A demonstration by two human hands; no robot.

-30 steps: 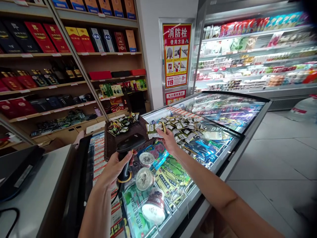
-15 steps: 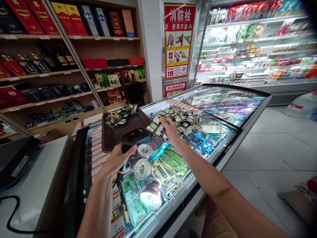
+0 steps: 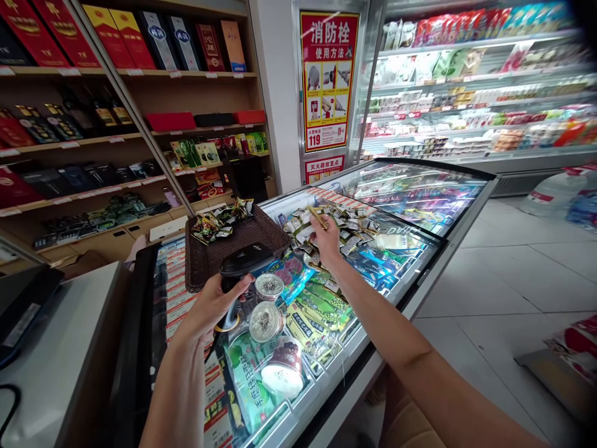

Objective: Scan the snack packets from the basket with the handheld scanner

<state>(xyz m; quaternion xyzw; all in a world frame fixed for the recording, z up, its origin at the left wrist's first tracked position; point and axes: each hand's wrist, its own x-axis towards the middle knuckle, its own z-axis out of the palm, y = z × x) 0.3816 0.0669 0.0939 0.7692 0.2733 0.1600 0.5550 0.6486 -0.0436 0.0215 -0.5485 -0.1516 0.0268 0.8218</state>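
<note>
Left hand [image 3: 212,305] wrapped tight on the barcode scanner [image 3: 242,264], at 7 o'clock of the wicker basket [image 3: 224,249]. Right hand [image 3: 326,239] pinches a snack packet [image 3: 318,216] over the packet pile [image 3: 342,227] on the freezer lid [image 3: 420,261]. Best: turn barcode flat toward scanner, hold steady.

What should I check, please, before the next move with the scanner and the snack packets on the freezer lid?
1. Left hand grips the scanner: ok.
2. Right hand pinches a packet over the packet pile: ok.
3. Scanner window faces that packet: cannot tell.
4. Wicker basket sits flat on the freezer lid, with space inside: ok.
5. Packet's barcode is readable: cannot tell.
</note>
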